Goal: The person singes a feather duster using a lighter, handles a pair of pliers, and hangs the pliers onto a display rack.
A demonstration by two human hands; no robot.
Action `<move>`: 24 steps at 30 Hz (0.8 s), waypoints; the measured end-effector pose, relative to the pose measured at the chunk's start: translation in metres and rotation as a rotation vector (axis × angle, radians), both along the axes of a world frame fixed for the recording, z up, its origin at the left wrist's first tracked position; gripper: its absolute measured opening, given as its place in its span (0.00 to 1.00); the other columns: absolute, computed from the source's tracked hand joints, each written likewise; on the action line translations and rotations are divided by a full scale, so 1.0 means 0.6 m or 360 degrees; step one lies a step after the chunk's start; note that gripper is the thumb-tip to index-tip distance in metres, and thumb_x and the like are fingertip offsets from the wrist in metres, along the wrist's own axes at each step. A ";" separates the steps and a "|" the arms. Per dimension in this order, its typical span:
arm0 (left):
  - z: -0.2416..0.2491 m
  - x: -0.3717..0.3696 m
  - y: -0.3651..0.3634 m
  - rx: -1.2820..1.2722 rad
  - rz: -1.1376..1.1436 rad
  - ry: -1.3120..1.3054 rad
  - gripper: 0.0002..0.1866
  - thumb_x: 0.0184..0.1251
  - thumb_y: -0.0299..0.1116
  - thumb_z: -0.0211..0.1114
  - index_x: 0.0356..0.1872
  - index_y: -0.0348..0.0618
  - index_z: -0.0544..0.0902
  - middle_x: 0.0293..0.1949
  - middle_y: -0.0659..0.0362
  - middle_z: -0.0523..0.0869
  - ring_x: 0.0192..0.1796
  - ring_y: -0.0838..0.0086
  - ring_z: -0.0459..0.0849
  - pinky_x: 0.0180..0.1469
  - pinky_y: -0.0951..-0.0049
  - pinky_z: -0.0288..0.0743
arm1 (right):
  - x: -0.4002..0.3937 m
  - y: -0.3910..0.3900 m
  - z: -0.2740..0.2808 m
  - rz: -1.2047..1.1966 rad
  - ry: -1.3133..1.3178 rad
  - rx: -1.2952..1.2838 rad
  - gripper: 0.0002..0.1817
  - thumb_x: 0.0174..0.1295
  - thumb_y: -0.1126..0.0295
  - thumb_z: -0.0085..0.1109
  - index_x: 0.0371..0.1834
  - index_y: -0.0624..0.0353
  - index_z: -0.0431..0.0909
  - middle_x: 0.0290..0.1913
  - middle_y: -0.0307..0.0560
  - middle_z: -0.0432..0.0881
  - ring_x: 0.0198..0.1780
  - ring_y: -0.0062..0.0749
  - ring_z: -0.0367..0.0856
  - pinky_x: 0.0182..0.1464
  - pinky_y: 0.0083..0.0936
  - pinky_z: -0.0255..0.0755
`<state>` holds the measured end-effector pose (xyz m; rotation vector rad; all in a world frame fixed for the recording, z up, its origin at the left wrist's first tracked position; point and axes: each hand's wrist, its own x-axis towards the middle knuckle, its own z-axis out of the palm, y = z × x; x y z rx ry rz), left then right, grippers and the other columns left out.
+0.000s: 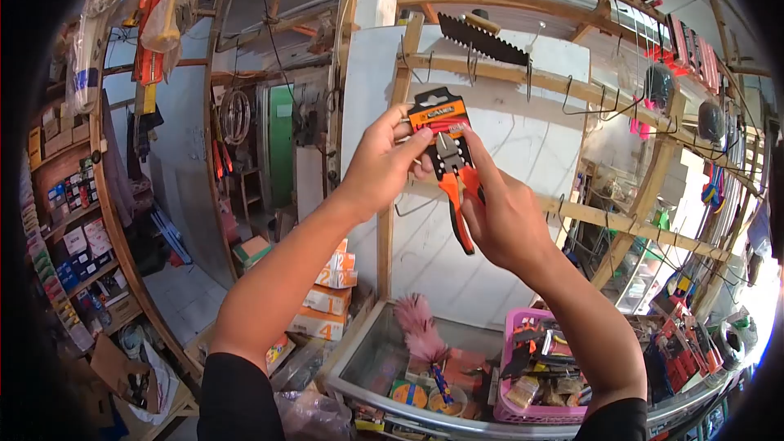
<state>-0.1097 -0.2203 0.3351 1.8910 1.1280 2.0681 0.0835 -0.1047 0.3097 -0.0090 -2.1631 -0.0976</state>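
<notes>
Pliers with orange and black handles are fixed to a black and orange backing card, raised in front of a hook rack. My left hand pinches the card's left edge, its thumb lying across the front. On the other side, my right hand closes around the right handle and the card's lower right edge, partly hiding both. The pliers hang jaws up, slightly tilted. Just above and behind the card, a black saw blade hangs on the wooden rack.
Metal hooks stick out from the rack. Below stands a glass display case with a pink duster and a pink basket of packed goods. Orange and white boxes are stacked at left. Packaged tools hang upper left.
</notes>
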 end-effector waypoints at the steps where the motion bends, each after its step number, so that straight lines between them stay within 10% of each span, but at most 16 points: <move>1: 0.010 -0.012 0.002 0.0021 0.0033 0.0014 0.17 0.88 0.35 0.62 0.68 0.39 0.78 0.47 0.61 0.89 0.39 0.83 0.83 0.42 0.78 0.77 | -0.015 0.001 0.011 -0.0018 0.0014 -0.0005 0.48 0.69 0.73 0.63 0.91 0.55 0.49 0.49 0.65 0.88 0.41 0.68 0.89 0.44 0.56 0.83; 17: 0.106 -0.084 0.034 0.0490 0.0646 0.0129 0.24 0.80 0.26 0.68 0.72 0.36 0.74 0.51 0.54 0.89 0.41 0.77 0.89 0.47 0.74 0.84 | -0.166 -0.013 0.126 0.0053 0.0297 -0.0203 0.39 0.69 0.74 0.56 0.85 0.67 0.61 0.38 0.70 0.88 0.42 0.70 0.88 0.49 0.60 0.80; 24: 0.105 -0.102 0.038 0.0453 0.0606 0.0192 0.28 0.81 0.27 0.68 0.78 0.39 0.74 0.61 0.55 0.86 0.44 0.82 0.86 0.45 0.77 0.79 | -0.177 -0.019 0.135 0.0129 0.0374 -0.0282 0.37 0.69 0.74 0.57 0.84 0.68 0.68 0.36 0.66 0.87 0.36 0.58 0.86 0.46 0.47 0.78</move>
